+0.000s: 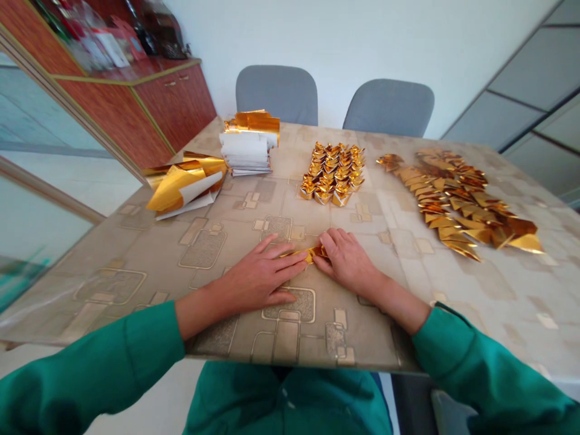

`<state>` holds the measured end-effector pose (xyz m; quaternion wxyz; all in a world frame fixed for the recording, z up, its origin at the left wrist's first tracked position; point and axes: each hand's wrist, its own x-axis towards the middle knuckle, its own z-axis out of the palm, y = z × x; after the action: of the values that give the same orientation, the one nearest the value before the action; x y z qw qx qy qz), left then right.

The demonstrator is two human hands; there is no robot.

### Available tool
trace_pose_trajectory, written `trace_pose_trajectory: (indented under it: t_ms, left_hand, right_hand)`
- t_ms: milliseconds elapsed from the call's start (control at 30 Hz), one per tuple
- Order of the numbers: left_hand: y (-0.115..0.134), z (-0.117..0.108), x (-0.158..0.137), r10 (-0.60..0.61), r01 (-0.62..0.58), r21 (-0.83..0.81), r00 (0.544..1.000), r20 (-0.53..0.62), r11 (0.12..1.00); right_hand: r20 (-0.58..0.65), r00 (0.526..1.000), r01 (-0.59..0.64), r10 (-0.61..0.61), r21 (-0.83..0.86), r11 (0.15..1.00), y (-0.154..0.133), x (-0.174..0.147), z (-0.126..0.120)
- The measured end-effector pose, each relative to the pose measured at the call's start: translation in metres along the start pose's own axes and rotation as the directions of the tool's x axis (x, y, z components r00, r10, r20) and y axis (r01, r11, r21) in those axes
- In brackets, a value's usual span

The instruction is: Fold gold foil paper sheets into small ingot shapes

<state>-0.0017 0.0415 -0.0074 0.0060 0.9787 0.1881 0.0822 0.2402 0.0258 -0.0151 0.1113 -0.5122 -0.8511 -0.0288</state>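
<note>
A small folded piece of gold foil paper [310,256] lies on the patterned tablecloth [244,232] between my hands. My left hand [260,272] rests flat with its fingers stretched out, the fingertips over the paper's left end. My right hand [347,260] is closed on the other end, fingers and thumb pressed together around it. Both hands cover much of the paper, so its full shape is hidden.
Rows of folded gold pieces [333,172] stand beyond my hands. Strings of folded gold pieces [453,199] lie at the right. Loose gold sheets [185,184] and a stack of foil paper [247,151] are at the back left. Two grey chairs [276,93] stand behind the table.
</note>
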Motion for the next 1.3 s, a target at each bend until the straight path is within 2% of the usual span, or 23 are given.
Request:
trace_pose_trajectory:
  t_ms: [167, 433, 533, 633, 700, 867, 1033, 1300]
  left_hand:
    - [0.002, 0.000, -0.006, 0.004, -0.004, 0.026, 1.000, 0.000, 1.000]
    - [0.006, 0.003, 0.000, 0.016, -0.016, 0.018, 1.000, -0.002, 1.000]
    - [0.006, 0.000, 0.003, 0.013, -0.013, 0.016, 1.000, -0.011, 1.000]
    - [0.006, -0.002, 0.008, 0.011, -0.011, 0.019, 1.000, -0.009, 1.000]
    - [0.006, -0.002, 0.012, 0.020, -0.019, 0.024, 1.000, -0.008, 1.000]
    - [0.006, 0.000, 0.016, 0.016, -0.015, 0.023, 1.000, -0.010, 1.000]
    - [0.007, 0.005, 0.015, 0.009, -0.008, 0.026, 1.000, -0.019, 1.000]
    - [-0.002, 0.000, 0.010, 0.036, -0.035, -0.033, 0.999, 0.030, 0.999]
  right_hand:
    - [-0.005, 1.000, 0.006, -0.006, 0.007, 1.000, 0.001, 0.001, 0.002]
    - [0.006, 0.999, -0.042, 0.042, 0.007, 0.999, -0.004, 0.001, -0.002]
    - [-0.002, 1.000, 0.001, -0.001, 0.148, 0.989, 0.003, 0.001, -0.006]
    - [-0.002, 0.999, 0.045, -0.047, 0.346, 0.937, 0.013, 0.001, -0.009]
    - [-0.018, 0.999, 0.041, -0.037, 0.390, 0.920, 0.016, 0.000, -0.008]
    - [-0.023, 1.000, 0.002, 0.005, 0.291, 0.957, 0.015, -0.001, -0.003]
    - [0.024, 1.000, 0.002, -0.009, 0.274, 0.962, 0.012, 0.002, -0.005]
    - [0.054, 0.985, -0.166, 0.163, 0.049, 0.985, -0.002, 0.007, -0.005]
